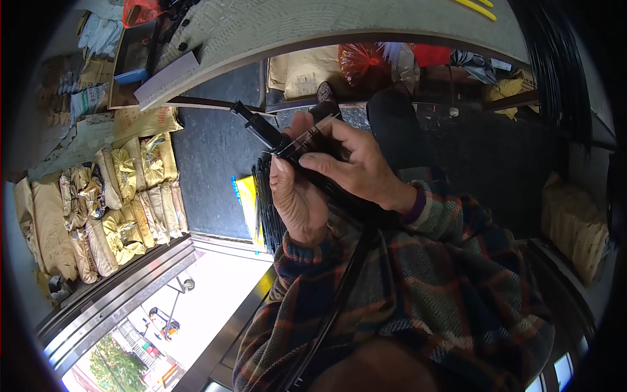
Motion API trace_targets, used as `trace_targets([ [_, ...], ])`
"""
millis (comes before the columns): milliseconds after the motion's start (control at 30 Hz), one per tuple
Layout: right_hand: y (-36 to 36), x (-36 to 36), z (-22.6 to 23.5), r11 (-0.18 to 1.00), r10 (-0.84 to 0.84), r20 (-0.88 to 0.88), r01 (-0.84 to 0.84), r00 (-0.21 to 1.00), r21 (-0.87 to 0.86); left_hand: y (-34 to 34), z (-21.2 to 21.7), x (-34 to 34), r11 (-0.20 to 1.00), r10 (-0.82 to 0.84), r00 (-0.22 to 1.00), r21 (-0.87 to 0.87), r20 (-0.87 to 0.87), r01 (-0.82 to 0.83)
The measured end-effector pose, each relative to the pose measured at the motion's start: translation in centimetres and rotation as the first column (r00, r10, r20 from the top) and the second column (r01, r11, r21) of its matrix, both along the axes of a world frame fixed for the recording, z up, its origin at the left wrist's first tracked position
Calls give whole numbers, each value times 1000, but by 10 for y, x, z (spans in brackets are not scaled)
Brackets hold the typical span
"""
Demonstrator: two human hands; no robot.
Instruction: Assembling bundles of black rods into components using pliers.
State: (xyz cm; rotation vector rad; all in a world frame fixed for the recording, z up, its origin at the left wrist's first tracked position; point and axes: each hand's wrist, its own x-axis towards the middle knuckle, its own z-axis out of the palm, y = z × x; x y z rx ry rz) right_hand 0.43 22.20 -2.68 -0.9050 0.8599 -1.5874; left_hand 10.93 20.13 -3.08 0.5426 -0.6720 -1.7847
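In front of my chest, both hands are closed around a black piece with a stepped, tube-like end (261,129) that points up and left. My left hand (302,206) grips it from below, with the thumb pressed near the base of the tube. From the right, my right hand (366,163) pinches the same piece between thumb and fingers. A thin see-through edge with marks (310,136) shows between the hands. Long black strips (349,261) trail from the hands down over my plaid sleeve and lap. The hands hide where the strips and the tube-ended piece meet.
A worktop (261,46) runs across the far side, with yellow sticks (475,9) at its right. Several brown paper sacks (52,228) stand at left. Black strips (562,72) hang at far right. A bundle of black strips (266,206) stands beside my left arm.
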Motion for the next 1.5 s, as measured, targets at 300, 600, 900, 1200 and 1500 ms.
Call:
trace_targets([
  [300,5,-10,2,991,-113,-267,91,957,-94,5,5,-9,998,49,998,37,37,-50],
  [600,-4,-23,-8,956,217,214,-252,953,152,8,-1,-12,999,40,999,-3,35,-39],
  [900,-6,-16,-17,932,267,378,-337,887,132,-1,1,-1,994,-22,985,-105,170,41],
  [1200,-8,-31,17,991,118,203,-102,972,-89,6,16,4,937,-236,971,-272,-27,220],
  [1500,-20,3,19,934,-179,-151,120,972,-337,-8,36,-16,880,402,892,-358,207,-313],
])
